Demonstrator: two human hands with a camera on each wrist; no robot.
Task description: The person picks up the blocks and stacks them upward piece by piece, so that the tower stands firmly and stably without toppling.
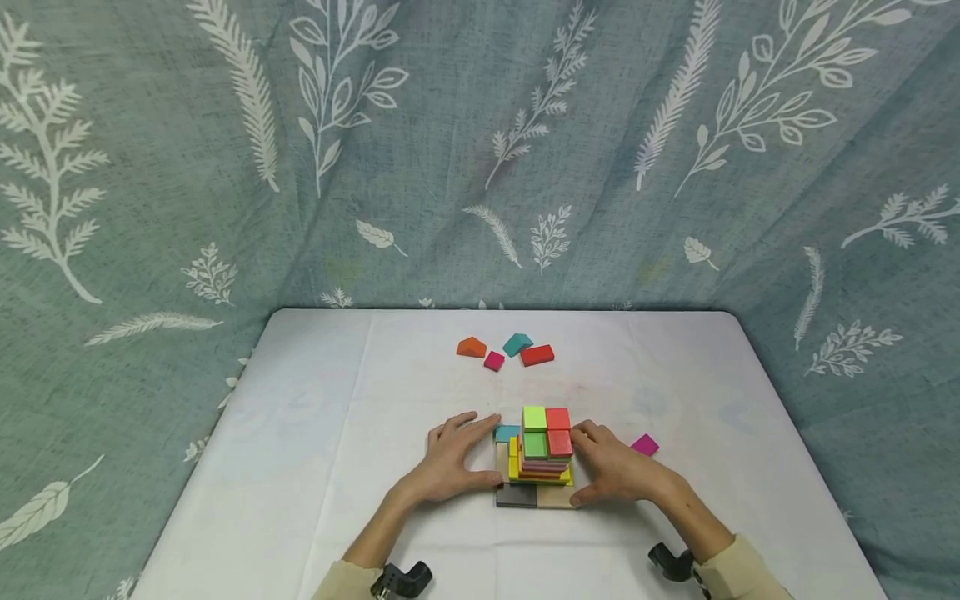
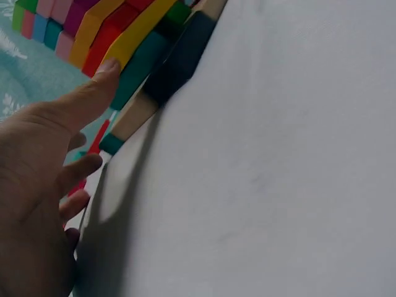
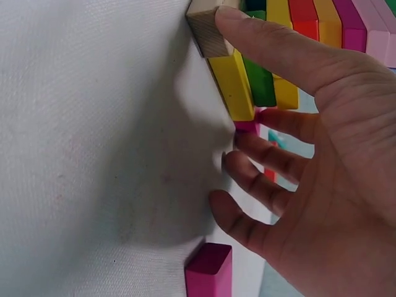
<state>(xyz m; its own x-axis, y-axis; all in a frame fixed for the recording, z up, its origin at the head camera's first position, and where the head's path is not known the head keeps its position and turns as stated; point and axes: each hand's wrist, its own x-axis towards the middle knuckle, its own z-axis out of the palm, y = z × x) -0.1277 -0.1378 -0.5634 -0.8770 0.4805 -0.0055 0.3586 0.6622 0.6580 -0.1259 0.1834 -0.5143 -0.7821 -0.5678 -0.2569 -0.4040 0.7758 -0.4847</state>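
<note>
A layered tower of coloured wooden blocks [image 1: 536, 447] stands on the white table, with green and red blocks on top. Its wide base shows a dark grey block [image 1: 516, 497] and a natural wood block [image 1: 553, 497] in front. On the tower's left side is my left hand [image 1: 453, 460], thumb and fingers spread along the lower layers; the thumb tip [image 2: 109, 65] meets the blocks' edge in the left wrist view. Opposite it, my right hand [image 1: 617, 465] lies along the right side. Its thumb [image 3: 230, 17] touches the wood block at the front corner, its other fingers loosely bent.
Behind the tower lie an orange block [image 1: 471, 348], a small magenta block [image 1: 494, 361], a teal block [image 1: 517, 344] and a red block [image 1: 537, 356]. Another magenta block [image 1: 647, 445] lies just beyond the right hand. A leaf-patterned green cloth [image 1: 450, 167] hangs behind the table.
</note>
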